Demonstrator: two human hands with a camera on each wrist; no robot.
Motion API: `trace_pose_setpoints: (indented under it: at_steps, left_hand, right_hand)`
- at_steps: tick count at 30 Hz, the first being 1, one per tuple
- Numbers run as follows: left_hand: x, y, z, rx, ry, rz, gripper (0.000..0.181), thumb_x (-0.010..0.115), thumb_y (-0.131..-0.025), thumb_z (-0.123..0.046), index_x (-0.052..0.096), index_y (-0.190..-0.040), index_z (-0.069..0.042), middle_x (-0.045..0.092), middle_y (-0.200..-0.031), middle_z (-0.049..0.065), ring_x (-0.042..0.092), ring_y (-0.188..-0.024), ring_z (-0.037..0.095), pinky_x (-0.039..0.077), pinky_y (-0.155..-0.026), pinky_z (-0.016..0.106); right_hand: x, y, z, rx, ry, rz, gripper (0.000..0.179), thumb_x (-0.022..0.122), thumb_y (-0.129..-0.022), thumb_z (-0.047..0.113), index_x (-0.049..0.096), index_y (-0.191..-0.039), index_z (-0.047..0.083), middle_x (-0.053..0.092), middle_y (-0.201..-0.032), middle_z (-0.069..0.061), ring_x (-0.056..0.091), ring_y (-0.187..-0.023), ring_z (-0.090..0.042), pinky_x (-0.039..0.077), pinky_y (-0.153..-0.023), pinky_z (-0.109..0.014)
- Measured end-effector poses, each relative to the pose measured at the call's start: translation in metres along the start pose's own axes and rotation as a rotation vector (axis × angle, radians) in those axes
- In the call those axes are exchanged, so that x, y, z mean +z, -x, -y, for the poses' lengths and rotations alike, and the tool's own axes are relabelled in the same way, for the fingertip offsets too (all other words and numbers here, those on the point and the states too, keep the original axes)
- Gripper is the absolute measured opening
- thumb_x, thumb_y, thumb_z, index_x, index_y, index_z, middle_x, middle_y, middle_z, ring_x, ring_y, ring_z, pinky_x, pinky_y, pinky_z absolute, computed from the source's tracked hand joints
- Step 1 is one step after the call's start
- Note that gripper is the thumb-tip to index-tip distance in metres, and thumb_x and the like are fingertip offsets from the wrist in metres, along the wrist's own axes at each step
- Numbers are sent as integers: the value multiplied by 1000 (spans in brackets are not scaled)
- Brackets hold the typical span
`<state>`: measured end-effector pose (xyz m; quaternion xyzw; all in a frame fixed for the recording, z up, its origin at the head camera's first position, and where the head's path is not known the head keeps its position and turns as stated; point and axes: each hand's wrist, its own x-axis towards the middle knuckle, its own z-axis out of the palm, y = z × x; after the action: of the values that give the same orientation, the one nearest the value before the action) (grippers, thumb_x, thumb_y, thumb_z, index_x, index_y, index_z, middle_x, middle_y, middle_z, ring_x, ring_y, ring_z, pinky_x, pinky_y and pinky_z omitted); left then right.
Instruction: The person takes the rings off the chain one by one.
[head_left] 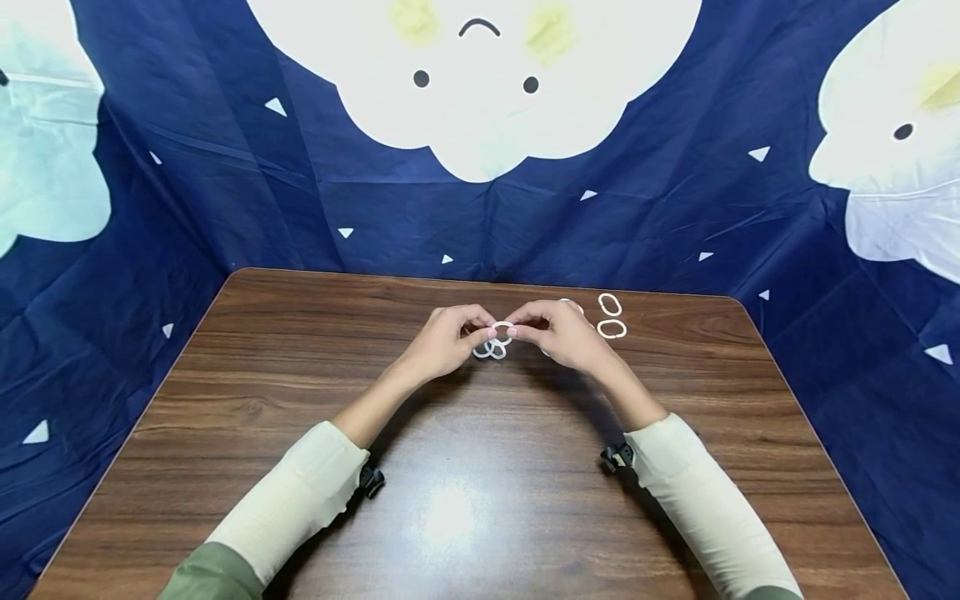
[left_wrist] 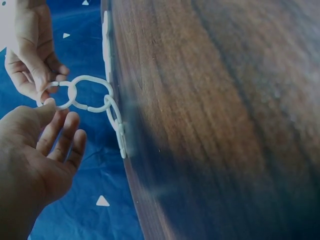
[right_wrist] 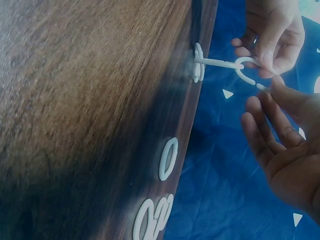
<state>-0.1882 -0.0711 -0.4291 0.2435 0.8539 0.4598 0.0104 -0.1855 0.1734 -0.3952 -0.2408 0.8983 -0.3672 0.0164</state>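
Observation:
Both hands hold one white oval plastic link (head_left: 503, 323) above the far part of the table. My left hand (head_left: 448, 340) pinches its left side between thumb and index finger. Opposite, my right hand (head_left: 561, 332) grips the right side the same way. A narrow gap shows in this link (right_wrist: 243, 76) beside the right thumb, in the right wrist view. Through it hangs a second link (left_wrist: 91, 78), hooked at its lower end to further links (left_wrist: 115, 117) that rest on the tabletop. The other fingers of both hands are loosely bent.
Loose white links (head_left: 612, 329) lie on the brown wooden table (head_left: 450, 433) to the right of the right hand, one more (right_wrist: 169, 160) closer to the chain. A dark blue cloth (head_left: 315, 225) with white clouds hangs beyond the table's back edge and at both sides.

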Motion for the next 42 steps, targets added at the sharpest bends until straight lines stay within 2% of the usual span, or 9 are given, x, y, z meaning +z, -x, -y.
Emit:
trace_pose_setpoints:
  at_steps: [5, 14, 22, 31, 36, 42]
  left_hand:
    - [-1, 0, -2, -5, 10, 0, 9, 80, -106, -17, 83, -113, -11, 85, -105, 3, 74, -93, 20, 58, -83, 33]
    - [-2, 0, 1, 4, 22, 2, 12, 81, -105, -15, 82, -113, -6, 84, -103, 5, 76, -94, 23, 59, -83, 31]
    - [-3, 0, 5, -21, 23, 29, 14, 87, -99, -9, 80, -112, -6, 83, -102, 7, 76, -94, 20, 62, -88, 36]
    - [-3, 0, 8, -95, -23, 48, 14, 85, -101, -13, 80, -113, -7, 83, -105, 7, 75, -96, 21, 61, -91, 39]
    - [-1, -2, 10, -108, -30, 58, 14, 85, -102, -13, 80, -114, -7, 84, -105, 7, 75, -96, 20, 61, -92, 39]
    - [1, -3, 11, -118, -47, 66, 16, 83, -103, -13, 81, -117, -5, 84, -105, 7, 75, -97, 20, 60, -94, 40]
  right_hand:
    - [0, -1, 1, -3, 3, -24, 12, 83, -105, 23, 88, -114, 17, 87, -110, 1, 76, -102, -16, 61, -93, -40]
    - [-2, -3, 1, -26, -1, -66, 14, 83, -104, 17, 87, -113, 8, 86, -103, -2, 72, -91, -15, 56, -82, -30]
    - [-6, -3, 2, -13, 8, -77, 11, 84, -104, 19, 88, -112, 12, 86, -106, -3, 73, -95, -16, 58, -87, -35]
    - [-8, -4, 4, -11, -2, -91, 12, 85, -102, 19, 88, -111, 11, 86, -104, -4, 74, -95, -18, 58, -88, -34]
    - [-10, -4, 5, -11, 0, -97, 12, 85, -102, 19, 88, -110, 12, 86, -104, -4, 74, -94, -16, 57, -87, -31]
    - [-12, -6, 7, -37, 5, -107, 13, 85, -103, 18, 88, -111, 9, 87, -105, -6, 74, -93, -18, 58, -85, -34]
